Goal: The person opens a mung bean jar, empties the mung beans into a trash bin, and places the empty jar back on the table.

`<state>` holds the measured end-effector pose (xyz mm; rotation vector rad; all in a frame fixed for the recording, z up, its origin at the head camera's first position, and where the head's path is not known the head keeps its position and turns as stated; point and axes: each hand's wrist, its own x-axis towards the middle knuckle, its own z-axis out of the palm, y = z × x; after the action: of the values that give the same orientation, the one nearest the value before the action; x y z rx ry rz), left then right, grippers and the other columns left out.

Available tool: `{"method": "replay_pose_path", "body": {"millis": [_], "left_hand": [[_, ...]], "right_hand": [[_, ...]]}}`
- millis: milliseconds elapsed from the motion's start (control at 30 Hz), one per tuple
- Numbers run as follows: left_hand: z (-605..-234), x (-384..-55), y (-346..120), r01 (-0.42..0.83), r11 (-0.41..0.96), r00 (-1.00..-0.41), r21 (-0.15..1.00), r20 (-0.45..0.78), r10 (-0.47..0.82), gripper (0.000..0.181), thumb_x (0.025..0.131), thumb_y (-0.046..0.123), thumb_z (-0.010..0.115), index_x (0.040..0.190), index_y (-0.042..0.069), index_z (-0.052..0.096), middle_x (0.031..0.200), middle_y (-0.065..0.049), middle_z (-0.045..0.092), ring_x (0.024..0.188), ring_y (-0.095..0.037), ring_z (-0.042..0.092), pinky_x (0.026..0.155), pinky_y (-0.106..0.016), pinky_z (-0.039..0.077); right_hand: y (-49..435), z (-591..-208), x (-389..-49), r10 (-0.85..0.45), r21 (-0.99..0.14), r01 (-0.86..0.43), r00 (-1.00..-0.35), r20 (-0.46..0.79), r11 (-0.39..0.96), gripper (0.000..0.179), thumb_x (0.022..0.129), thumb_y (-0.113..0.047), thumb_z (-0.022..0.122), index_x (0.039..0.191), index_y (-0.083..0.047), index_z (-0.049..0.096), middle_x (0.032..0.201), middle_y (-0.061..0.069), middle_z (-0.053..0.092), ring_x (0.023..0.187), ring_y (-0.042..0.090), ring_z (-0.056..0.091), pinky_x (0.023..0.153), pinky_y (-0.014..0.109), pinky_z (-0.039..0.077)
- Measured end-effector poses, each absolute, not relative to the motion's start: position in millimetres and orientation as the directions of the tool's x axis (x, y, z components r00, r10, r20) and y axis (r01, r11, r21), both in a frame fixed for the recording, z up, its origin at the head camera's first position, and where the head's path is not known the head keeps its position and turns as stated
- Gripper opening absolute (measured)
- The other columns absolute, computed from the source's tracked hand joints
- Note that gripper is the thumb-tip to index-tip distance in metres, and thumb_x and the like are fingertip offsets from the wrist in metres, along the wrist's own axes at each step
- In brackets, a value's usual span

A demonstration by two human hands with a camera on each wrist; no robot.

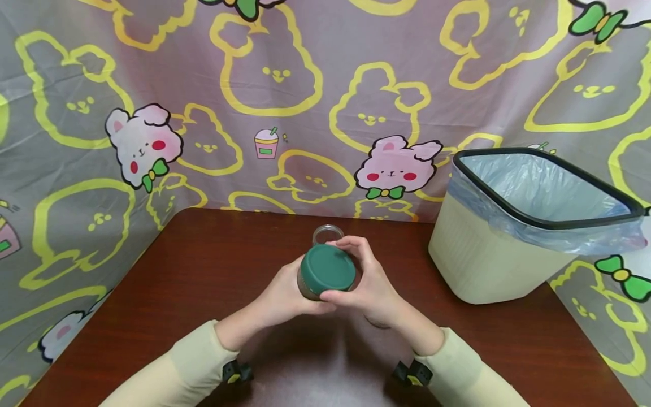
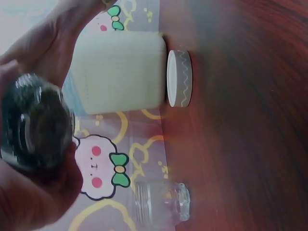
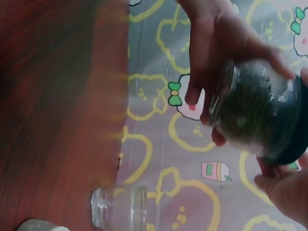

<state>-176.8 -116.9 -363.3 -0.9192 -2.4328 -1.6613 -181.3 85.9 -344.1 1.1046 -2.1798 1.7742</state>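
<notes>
Above the middle of the table, a glass jar (image 3: 252, 106) with a green lid (image 1: 328, 267) is held between both hands. My left hand (image 1: 287, 291) grips the jar's glass body from the left. From the right, the thumb and fingers of my right hand (image 1: 373, 285) curl round the green lid. Dark greenish contents show through the glass, too blurred to identify. Behind the hands, a clear glass jar (image 1: 328, 233) without a lid stands on the table, partly covered by them in the head view.
A cream waste bin (image 1: 498, 260) with a bluish liner stands at the right. A round grey lid-like piece (image 2: 179, 78) with a wavy line lies on the table, mostly hidden by the right arm in the head view. Patterned cloth (image 1: 305, 130) hangs behind the wooden table (image 1: 203, 271).
</notes>
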Motion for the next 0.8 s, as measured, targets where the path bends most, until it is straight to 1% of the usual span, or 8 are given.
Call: {"method": "replay_pose_path", "body": {"millis": [100, 233, 300, 367, 467, 567, 667, 800], "left_hand": [[-365, -182, -122, 0.484, 0.110, -0.751, 0.868, 0.347, 0.562, 0.075, 0.072, 0.022, 0.088, 0.135, 0.009, 0.049, 0.120, -0.001, 0.062, 0.108, -0.019, 0.059, 0.093, -0.039, 0.047], [-369, -188, -128, 0.430, -0.060, -0.613, 0.901, 0.340, 0.713, 0.073, 0.079, 0.038, 0.081, 0.133, 0.002, 0.049, 0.119, -0.008, 0.061, 0.108, -0.024, 0.058, 0.095, -0.040, 0.046], [-370, -190, -129, 0.402, -0.112, -0.557, 0.909, 0.340, 0.758, 0.075, 0.080, 0.045, 0.077, 0.132, -0.001, 0.048, 0.118, -0.010, 0.061, 0.107, -0.025, 0.057, 0.095, -0.041, 0.046], [-370, -190, -129, 0.384, -0.134, -0.530, 0.913, 0.337, 0.779, 0.075, 0.081, 0.046, 0.076, 0.132, -0.001, 0.047, 0.119, -0.011, 0.060, 0.106, -0.026, 0.057, 0.095, -0.043, 0.046], [-367, -190, -128, 0.409, -0.104, -0.560, 0.906, 0.339, 0.756, 0.074, 0.081, 0.046, 0.076, 0.132, 0.000, 0.049, 0.118, -0.010, 0.061, 0.106, -0.026, 0.058, 0.094, -0.042, 0.046], [-364, -188, -126, 0.435, -0.022, -0.642, 0.900, 0.327, 0.694, 0.072, 0.079, 0.042, 0.080, 0.133, 0.003, 0.050, 0.118, -0.007, 0.062, 0.106, -0.024, 0.059, 0.093, -0.040, 0.047], [-362, -185, -122, 0.433, 0.065, -0.725, 0.899, 0.305, 0.618, 0.071, 0.076, 0.033, 0.083, 0.133, 0.006, 0.051, 0.118, -0.003, 0.063, 0.106, -0.020, 0.060, 0.092, -0.040, 0.048], [-364, -182, -116, 0.444, 0.165, -0.801, 0.880, 0.308, 0.513, 0.071, 0.073, 0.024, 0.087, 0.133, 0.010, 0.051, 0.117, 0.001, 0.063, 0.105, -0.017, 0.061, 0.090, -0.040, 0.049]], "right_hand": [[90, -344, -185, -0.515, -0.785, -0.619, -0.671, 0.533, -0.006, 0.076, 0.073, -0.022, 0.087, 0.130, -0.010, 0.039, 0.135, 0.005, 0.053, 0.121, 0.024, 0.050, 0.099, 0.039, 0.043], [94, -343, -190, -0.597, -0.759, -0.646, -0.579, 0.556, -0.081, 0.078, 0.075, -0.034, 0.085, 0.131, -0.007, 0.037, 0.134, 0.011, 0.054, 0.121, 0.027, 0.052, 0.099, 0.039, 0.043], [96, -342, -192, -0.635, -0.760, -0.637, -0.536, 0.557, -0.129, 0.078, 0.077, -0.035, 0.083, 0.131, -0.004, 0.036, 0.135, 0.015, 0.053, 0.122, 0.029, 0.052, 0.099, 0.040, 0.044], [97, -341, -193, -0.663, -0.770, -0.615, -0.506, 0.551, -0.171, 0.076, 0.079, -0.032, 0.081, 0.133, -0.003, 0.035, 0.137, 0.019, 0.050, 0.124, 0.031, 0.050, 0.099, 0.040, 0.044], [99, -340, -194, -0.676, -0.767, -0.606, -0.477, 0.562, -0.210, 0.076, 0.084, -0.029, 0.077, 0.139, 0.001, 0.032, 0.145, 0.022, 0.041, 0.130, 0.034, 0.043, 0.104, 0.042, 0.039], [100, -338, -192, -0.648, -0.749, -0.639, -0.497, 0.577, -0.176, 0.076, 0.088, -0.028, 0.071, 0.143, 0.003, 0.029, 0.152, 0.018, 0.032, 0.136, 0.034, 0.036, 0.108, 0.045, 0.034], [100, -336, -187, -0.587, -0.737, -0.674, -0.575, 0.570, -0.055, 0.078, 0.088, -0.029, 0.070, 0.145, 0.003, 0.028, 0.154, 0.013, 0.029, 0.137, 0.031, 0.034, 0.107, 0.052, 0.032], [98, -333, -178, -0.498, -0.738, -0.635, -0.728, 0.472, 0.228, 0.083, 0.082, -0.035, 0.076, 0.147, -0.013, 0.030, 0.144, 0.005, 0.041, 0.127, 0.023, 0.043, 0.098, 0.050, 0.043]]}}
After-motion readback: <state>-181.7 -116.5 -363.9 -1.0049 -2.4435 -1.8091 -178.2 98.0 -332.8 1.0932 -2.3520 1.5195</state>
